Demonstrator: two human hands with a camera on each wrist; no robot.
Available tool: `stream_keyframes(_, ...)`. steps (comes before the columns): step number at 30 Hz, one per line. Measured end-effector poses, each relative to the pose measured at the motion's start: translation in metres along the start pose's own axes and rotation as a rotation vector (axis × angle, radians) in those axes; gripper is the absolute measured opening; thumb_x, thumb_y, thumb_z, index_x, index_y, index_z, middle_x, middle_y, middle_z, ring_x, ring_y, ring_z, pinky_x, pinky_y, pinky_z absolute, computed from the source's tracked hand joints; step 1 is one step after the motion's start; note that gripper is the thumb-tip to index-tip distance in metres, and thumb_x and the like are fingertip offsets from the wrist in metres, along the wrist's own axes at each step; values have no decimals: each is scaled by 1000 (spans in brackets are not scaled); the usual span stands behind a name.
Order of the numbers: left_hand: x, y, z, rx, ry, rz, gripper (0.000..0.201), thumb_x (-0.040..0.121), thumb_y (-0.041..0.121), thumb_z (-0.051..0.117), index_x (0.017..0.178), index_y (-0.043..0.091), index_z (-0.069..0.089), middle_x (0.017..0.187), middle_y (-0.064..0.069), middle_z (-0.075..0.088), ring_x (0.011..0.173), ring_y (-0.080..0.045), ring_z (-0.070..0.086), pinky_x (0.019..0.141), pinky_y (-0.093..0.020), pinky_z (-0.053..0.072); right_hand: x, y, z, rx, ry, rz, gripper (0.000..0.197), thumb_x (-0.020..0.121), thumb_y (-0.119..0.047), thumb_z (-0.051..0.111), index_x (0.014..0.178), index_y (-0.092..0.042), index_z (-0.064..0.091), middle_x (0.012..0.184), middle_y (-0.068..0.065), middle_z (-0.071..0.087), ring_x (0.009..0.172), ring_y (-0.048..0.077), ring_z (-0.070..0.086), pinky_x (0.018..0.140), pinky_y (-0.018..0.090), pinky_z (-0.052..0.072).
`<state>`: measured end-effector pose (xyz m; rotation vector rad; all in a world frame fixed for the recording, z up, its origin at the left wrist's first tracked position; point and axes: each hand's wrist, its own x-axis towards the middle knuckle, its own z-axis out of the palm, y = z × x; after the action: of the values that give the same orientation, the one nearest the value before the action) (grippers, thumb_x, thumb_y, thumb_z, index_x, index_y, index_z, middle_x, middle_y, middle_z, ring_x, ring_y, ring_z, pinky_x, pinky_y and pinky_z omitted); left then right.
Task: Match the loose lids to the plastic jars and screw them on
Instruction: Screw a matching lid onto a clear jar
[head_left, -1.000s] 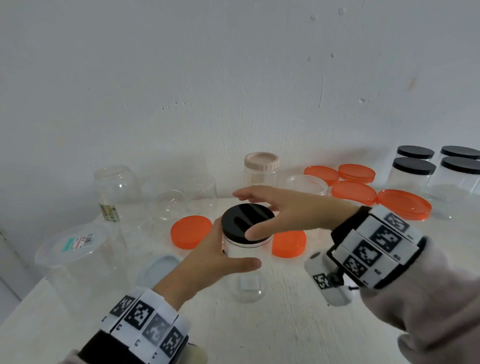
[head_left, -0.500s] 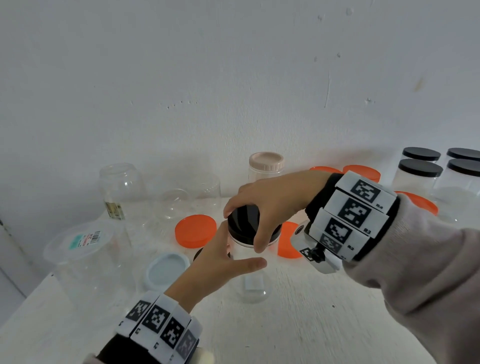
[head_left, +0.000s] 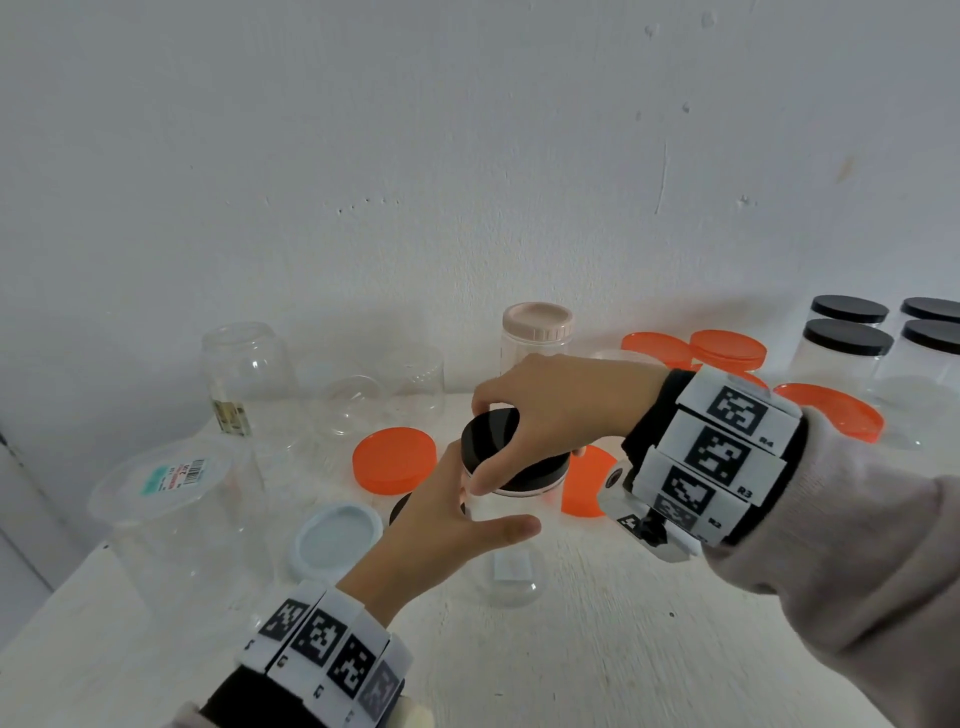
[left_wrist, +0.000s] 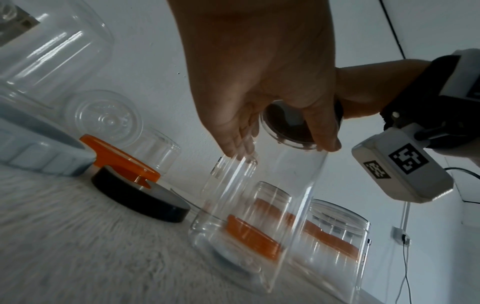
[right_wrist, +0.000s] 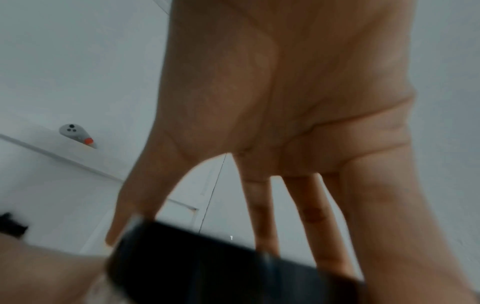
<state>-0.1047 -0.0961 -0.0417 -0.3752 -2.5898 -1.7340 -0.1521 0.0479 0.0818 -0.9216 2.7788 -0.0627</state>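
Head view first: the clear jar (head_left: 511, 551) stands upright on the white bench (head_left: 597, 649), pretty much in the middle. The right hand (head_left: 550, 410) comes over from the right with fingers curled down around the rim of the black lid (head_left: 491, 434), which sits on the jar's mouth. The left hand (head_left: 447, 525) wraps around the jar's upper body just under the lid, thumb across the front. Just left of the jar there's a pale blue lid (head_left: 335, 538) and an orange lid (head_left: 395, 457) lying flat, plus another black lid (head_left: 400, 506) mostly hidden behind the left hand. Further left, a few open clear jars. At the back there's a jar with a beige lid (head_left: 537, 319), on the right more orange lids, and far right four jars with black lids already on.

Left wrist view: the left hand (left_wrist: 259, 67) is seen from below, fingertips and thumb pressed on the jar (left_wrist: 259, 205) wall near the top, black lid (left_wrist: 285, 125) showing just above them. The spare black lid (left_wrist: 141, 199) lies on the bench beside the jar, with the orange lid (left_wrist: 116, 158) behind it.

Right wrist view: kinda blurry, but the right hand (right_wrist: 285, 102) has its fingers spread and reaching down around the black lid (right_wrist: 221, 265), thumb on one side, other fingers on the other.
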Motion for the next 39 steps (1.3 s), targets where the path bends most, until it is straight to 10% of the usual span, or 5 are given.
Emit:
stream_keyframes(8,1,-1,1,-13,5,-13,79,70,41,83,130,47,33,125,28,52,111,16,47,81,-9,37,-3,-3,-17,-132,-187,-37,88,67,-54,80,141,-36,37,120,-11,47,110,16,52,86,31,49)
stream_keyframes(16,0,0,2,33,29,1,72,72,42,82,122,54,32,119,30,53,106,21,48,78,-10,40,-2,-2,-4,-82,-36,41,78,56,-79,69,108,-23,55,77,-6,64,51,14,68,50,25,45)
stream_keyframes(24,1,1,3,0,26,6,77,71,39,83,129,45,33,124,24,54,114,8,50,84,-11,39,-3,1,-15,-65,-156,-39,86,67,-62,77,140,-40,38,121,-17,42,113,10,44,91,30,43)
stream_keyframes(34,0,0,3,21,27,26,79,71,42,82,135,40,35,128,22,52,119,5,48,95,-19,39,3,3,-3,-73,-35,42,76,57,-83,65,106,-24,55,88,-3,66,64,16,71,52,24,48)
stream_keyframes(39,1,0,4,-4,24,8,79,72,37,83,132,42,33,127,22,52,116,8,49,87,-11,38,-1,2,-16,-93,-207,-27,87,66,-58,79,139,-40,37,128,-14,46,117,13,47,96,35,46)
